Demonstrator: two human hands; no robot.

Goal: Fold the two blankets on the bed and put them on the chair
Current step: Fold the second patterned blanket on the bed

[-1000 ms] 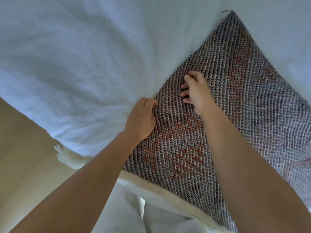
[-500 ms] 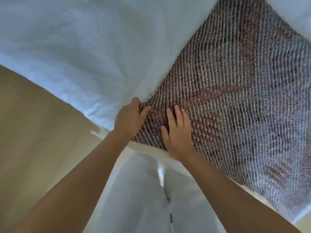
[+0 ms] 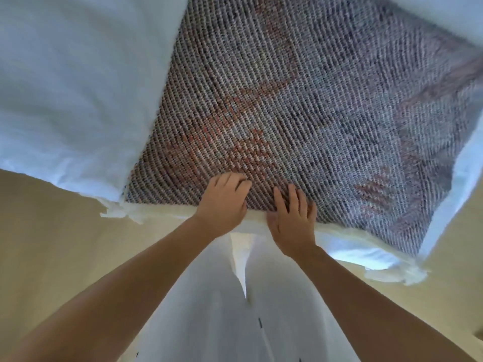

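Lying flat on the white bed (image 3: 65, 87), the woven blanket (image 3: 300, 100) fills the view from the centre out to 12 and 3 o'clock, grey with faded red patterns in the weave. Its near edge runs from 9 o'clock toward 4 o'clock, right at the bed's brink. The left hand (image 3: 222, 205) sits on that edge just left of centre, fingers curled down and digging into the weave, gripping the blanket; the thumb is hidden. The right hand (image 3: 292, 223) lies just beside it toward 3 o'clock, apart from it, with straight, spread fingers (image 3: 294, 197) flat on the blanket and the palm over the edge, holding nothing. A cream strip (image 3: 167, 214) shows under the near edge, ending in tassels (image 3: 115, 211) at 9 o'clock and again at 4 o'clock; whether it belongs to the same blanket cannot be told. Bare white bedding spreads from 9 to 11 o'clock, and a narrow band of it shows at 3 o'clock. Beige floor (image 3: 52, 244) appears at 8 and 4 o'clock. White clothing (image 3: 209, 309) on the person hangs at 6 o'clock, between the two bare forearms.
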